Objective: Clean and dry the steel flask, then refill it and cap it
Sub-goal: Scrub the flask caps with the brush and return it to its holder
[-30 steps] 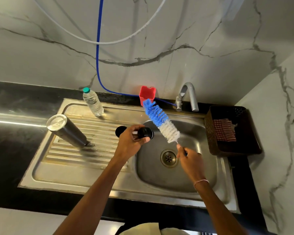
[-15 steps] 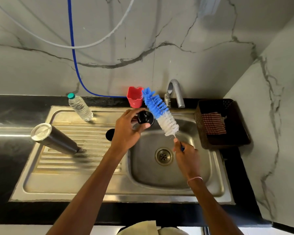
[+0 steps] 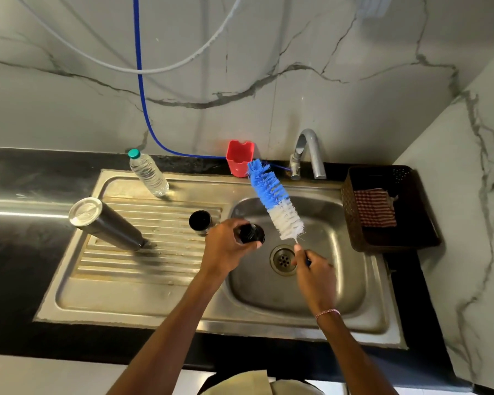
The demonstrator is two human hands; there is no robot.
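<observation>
1. Left hand grips a black cap over the sink basin.
2. Right hand holds the handle of a blue-and-white bottle brush, bristles raised, just beside the cap.
3. Steel flask stands on the drainboard, well apart from both hands.

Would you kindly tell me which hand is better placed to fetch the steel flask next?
Probably left: the left hand is nearer the steel flask on the drainboard, though it must first put down the black cap. The right hand grips the brush over the basin.
</observation>
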